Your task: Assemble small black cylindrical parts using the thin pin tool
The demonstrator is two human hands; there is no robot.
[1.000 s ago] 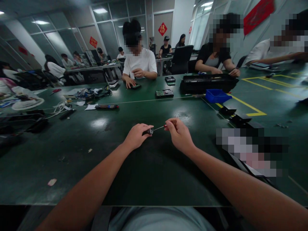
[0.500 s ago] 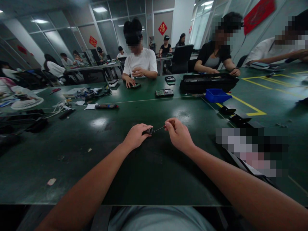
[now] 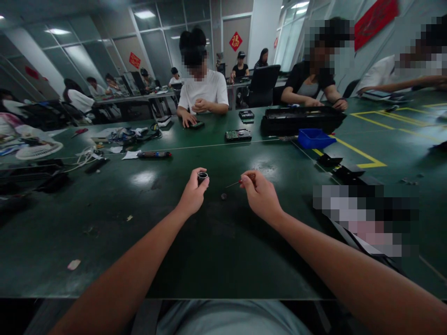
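Nearest, both bare forearms reaching out over the dark green table [image 3: 104, 218]. Left hand [image 3: 193, 194] raised a little off the surface, fingers closed round a small dark cylindrical part [image 3: 202, 176] with a shiny rim, open end tilted upward, pinched at the fingertips. Right hand [image 3: 258, 193] curled shut on a thin tool [image 3: 234, 183], apparently a fine screwdriver with a reddish handle, metal shaft pointing left toward the other hand, tip well short of the cylinder. Between the two hands, lying on the table just below the shaft tip, a tiny round piece [image 3: 223, 196], too small to identify. Off to the right, a blurred-out patch over something flat at the table edge. Farther back, a blue bin [image 3: 316, 138] beside a long black tray [image 3: 302, 120], yellow tape lines [image 3: 363, 156] on the tabletop, a circuit board [image 3: 238, 135] near the middle, a dark pen-shaped tool [image 3: 154, 154] to the left amid cables and paper scraps. Across the table, a person in a white shirt [image 3: 202, 90] with hands together, another person in black [image 3: 309, 83] leaning on the tray, more people seated at desks beyond, red decorations on the glass walls.
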